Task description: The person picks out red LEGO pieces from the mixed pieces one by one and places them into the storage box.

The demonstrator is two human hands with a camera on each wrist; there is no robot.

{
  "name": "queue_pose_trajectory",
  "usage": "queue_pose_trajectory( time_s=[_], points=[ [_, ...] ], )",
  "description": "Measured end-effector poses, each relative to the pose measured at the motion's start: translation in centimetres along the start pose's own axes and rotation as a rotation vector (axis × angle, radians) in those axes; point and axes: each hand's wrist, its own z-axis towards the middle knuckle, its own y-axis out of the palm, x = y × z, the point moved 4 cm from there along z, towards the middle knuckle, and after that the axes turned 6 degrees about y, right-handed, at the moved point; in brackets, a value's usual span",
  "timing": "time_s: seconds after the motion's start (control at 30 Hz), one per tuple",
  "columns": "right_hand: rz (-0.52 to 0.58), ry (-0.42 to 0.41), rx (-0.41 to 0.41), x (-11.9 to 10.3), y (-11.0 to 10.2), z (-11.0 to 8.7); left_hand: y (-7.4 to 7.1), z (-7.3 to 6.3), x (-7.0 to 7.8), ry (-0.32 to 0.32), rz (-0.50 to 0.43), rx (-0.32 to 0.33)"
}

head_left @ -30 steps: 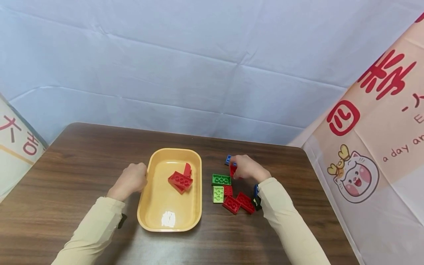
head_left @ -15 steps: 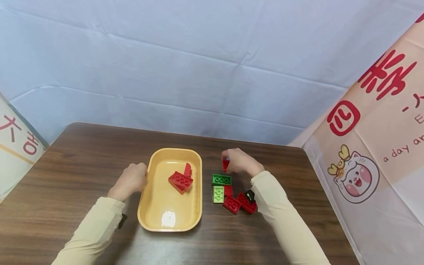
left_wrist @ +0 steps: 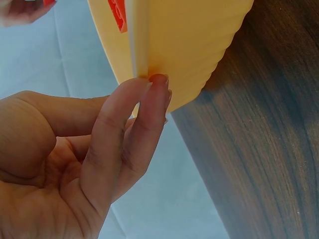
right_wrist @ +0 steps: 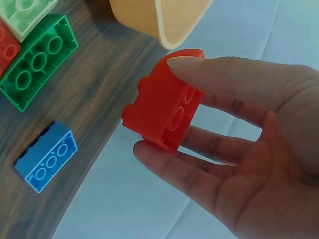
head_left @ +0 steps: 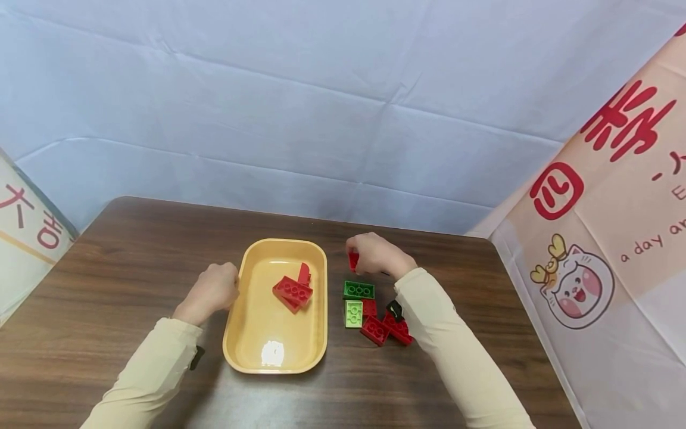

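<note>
A yellow tray [head_left: 249, 336] stands on the table with several red toy bricks [head_left: 295, 291] in it. My left hand [head_left: 209, 292] pinches its left rim, curled fingertips [left_wrist: 158, 82] right at the edge. Between the thumb and fingers of my right hand [head_left: 377, 253] is a red toy brick [right_wrist: 162, 102] with one rounded side, its hollow underside partly showing. This hand hovers near the far end of the tray, to its right. A blue brick [right_wrist: 47, 158] lies on the table close by; in the head view the right hand hides it.
To the right of the tray lie a dark green brick [head_left: 359, 290], a light green brick [head_left: 354, 314] and several red bricks [head_left: 375, 330]. The right sleeve [head_left: 429, 310] passes over part of this group. A white cloth [head_left: 268, 119] hangs behind the table's far edge.
My right hand has moved left and slightly away from me with the red brick, toward the tray. The left hand and the tray have stayed in place.
</note>
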Motion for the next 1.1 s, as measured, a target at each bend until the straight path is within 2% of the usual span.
queue_pose_trajectory(
  time_s=[0.53,0.83,1.1],
  points=[
    [-0.023,-0.056,-0.005,-3.9,-0.1,0.6,0.1,0.1,-0.1,-0.004,0.01,0.001],
    [-0.11,-0.105,-0.038,-6.1,0.9,1.2,0.1,0.0,-0.1,-0.021,-0.028,-0.011],
    [-0.101,-0.114,-0.076,-8.2,2.3,1.5,0.1,0.1,-0.1,-0.014,-0.023,-0.008]
  ],
)
